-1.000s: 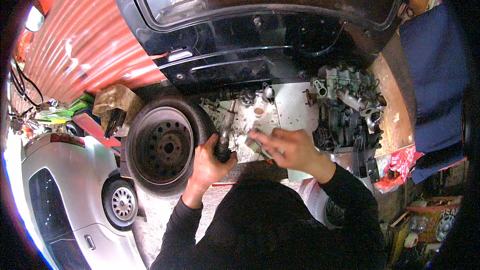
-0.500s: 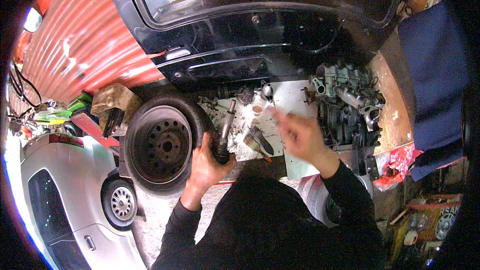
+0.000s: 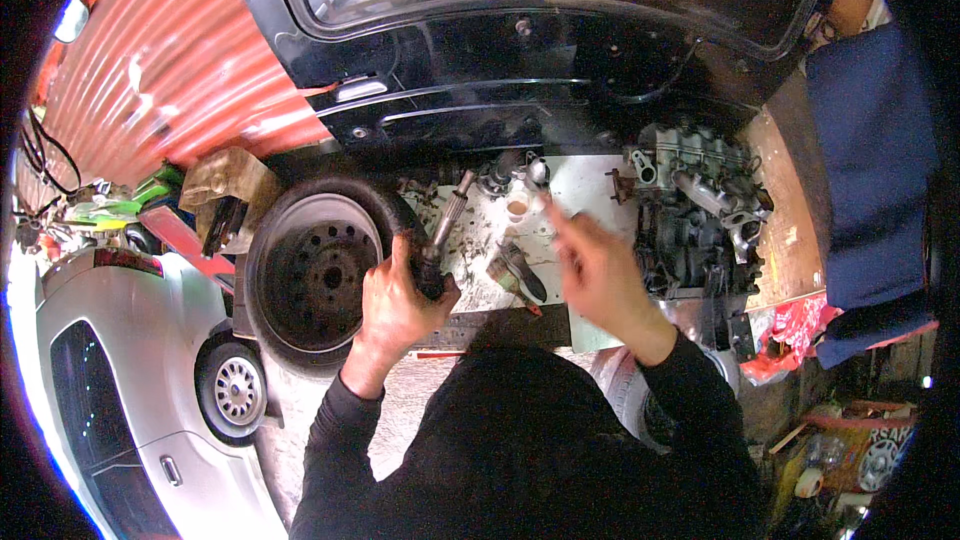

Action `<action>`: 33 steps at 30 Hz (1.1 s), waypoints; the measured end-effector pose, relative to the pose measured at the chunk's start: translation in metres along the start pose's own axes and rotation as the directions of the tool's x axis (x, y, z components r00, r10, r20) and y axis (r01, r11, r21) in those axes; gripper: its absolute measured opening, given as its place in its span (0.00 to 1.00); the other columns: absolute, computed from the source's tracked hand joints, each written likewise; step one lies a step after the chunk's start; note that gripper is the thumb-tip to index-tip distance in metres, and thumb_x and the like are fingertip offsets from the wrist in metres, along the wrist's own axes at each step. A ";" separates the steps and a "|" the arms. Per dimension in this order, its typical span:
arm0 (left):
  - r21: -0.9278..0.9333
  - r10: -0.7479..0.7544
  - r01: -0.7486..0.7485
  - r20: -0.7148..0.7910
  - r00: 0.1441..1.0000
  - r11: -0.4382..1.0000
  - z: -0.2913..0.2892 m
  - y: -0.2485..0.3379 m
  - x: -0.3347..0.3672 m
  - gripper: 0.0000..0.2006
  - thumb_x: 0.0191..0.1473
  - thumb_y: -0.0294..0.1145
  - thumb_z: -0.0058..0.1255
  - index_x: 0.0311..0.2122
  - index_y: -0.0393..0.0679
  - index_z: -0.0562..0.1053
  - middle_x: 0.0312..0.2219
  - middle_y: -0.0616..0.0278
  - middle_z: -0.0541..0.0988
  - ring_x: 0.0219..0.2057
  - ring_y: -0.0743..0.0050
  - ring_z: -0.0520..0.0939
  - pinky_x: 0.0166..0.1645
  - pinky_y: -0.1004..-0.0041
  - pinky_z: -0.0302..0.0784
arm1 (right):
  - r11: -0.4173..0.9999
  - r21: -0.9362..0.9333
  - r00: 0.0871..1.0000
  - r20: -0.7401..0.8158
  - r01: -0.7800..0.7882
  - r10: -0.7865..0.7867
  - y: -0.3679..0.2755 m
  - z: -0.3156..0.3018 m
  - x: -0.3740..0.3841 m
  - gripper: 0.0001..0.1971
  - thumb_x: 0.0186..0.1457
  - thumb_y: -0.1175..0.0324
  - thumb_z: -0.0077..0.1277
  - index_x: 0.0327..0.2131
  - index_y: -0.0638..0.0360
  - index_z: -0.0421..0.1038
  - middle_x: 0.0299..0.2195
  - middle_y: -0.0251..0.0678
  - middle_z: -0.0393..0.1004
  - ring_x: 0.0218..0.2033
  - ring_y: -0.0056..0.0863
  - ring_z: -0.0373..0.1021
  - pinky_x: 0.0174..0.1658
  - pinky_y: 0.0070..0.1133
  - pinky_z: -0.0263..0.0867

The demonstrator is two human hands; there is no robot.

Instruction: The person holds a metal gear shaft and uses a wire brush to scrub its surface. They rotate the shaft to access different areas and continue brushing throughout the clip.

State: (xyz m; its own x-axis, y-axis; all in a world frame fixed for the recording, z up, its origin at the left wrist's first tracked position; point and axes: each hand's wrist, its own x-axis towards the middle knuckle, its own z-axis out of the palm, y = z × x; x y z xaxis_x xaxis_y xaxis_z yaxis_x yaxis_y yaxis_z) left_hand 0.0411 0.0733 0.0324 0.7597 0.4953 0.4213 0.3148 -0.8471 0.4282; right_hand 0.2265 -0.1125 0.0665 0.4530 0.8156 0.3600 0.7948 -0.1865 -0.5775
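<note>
My left hand [image 3: 402, 302] is wrapped round the dark, bulky end of a CV joint [image 3: 455, 210], whose splined metal shaft points up and slightly right. The thumb and index finger show around the dark end; the palm hides part of it. To the right, my right hand [image 3: 598, 275] is raised over the white board [image 3: 590, 180], its index finger stretched toward a small round container with brown contents [image 3: 517, 208]. Motion blurs its fingers, so whether they hold anything is unclear. Between the hands lies a dark brush-like tool [image 3: 520, 275] with a reddish tip.
A wheel with a tyre [image 3: 262, 280] lies left of the joint. On the right stands an engine block [image 3: 690, 210]. Small metal parts [image 3: 503, 175] sit at the board's back, below a black car panel [image 3: 480, 70]. A silver car [image 3: 150, 370] is at far left.
My left hand has shifted slightly left with the joint, whose shaft leans more to the right. My right hand has moved a little and stays blurred. The whole view has shifted slightly.
</note>
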 end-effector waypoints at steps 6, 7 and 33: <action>-0.023 -0.004 0.005 0.035 0.999 1.000 -0.003 -0.002 0.005 0.36 0.39 0.37 0.64 0.50 0.27 0.61 0.22 0.38 0.76 0.24 0.38 0.80 0.30 0.53 0.78 | 0.977 0.047 0.955 0.207 0.209 -0.214 -0.040 0.003 -0.020 0.28 0.57 0.76 0.45 0.63 0.50 0.60 0.27 0.45 0.68 0.24 0.40 0.69 0.30 0.30 0.67; -0.011 -0.015 0.015 0.046 0.999 1.000 -0.005 0.000 0.005 0.35 0.39 0.37 0.64 0.50 0.28 0.61 0.22 0.38 0.76 0.24 0.38 0.80 0.30 0.52 0.77 | 0.985 0.041 0.974 0.145 0.170 -0.174 -0.034 0.004 -0.017 0.29 0.57 0.76 0.45 0.63 0.50 0.59 0.27 0.46 0.69 0.25 0.40 0.69 0.30 0.31 0.67; 0.043 0.038 -0.038 0.005 0.999 0.998 -0.005 -0.019 0.002 0.34 0.39 0.38 0.63 0.49 0.30 0.63 0.22 0.43 0.76 0.25 0.41 0.80 0.30 0.53 0.78 | 0.993 0.089 0.959 0.266 0.076 -0.098 -0.049 0.005 -0.017 0.28 0.60 0.75 0.43 0.65 0.52 0.56 0.28 0.46 0.69 0.27 0.44 0.70 0.34 0.34 0.67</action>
State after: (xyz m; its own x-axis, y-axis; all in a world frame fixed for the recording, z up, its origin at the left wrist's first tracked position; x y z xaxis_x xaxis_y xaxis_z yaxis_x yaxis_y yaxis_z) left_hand 0.0339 0.0914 0.0287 0.7740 0.4618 0.4332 0.3100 -0.8729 0.3768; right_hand 0.1779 -0.1148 0.0849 0.2495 0.9461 0.2067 0.7879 -0.0742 -0.6113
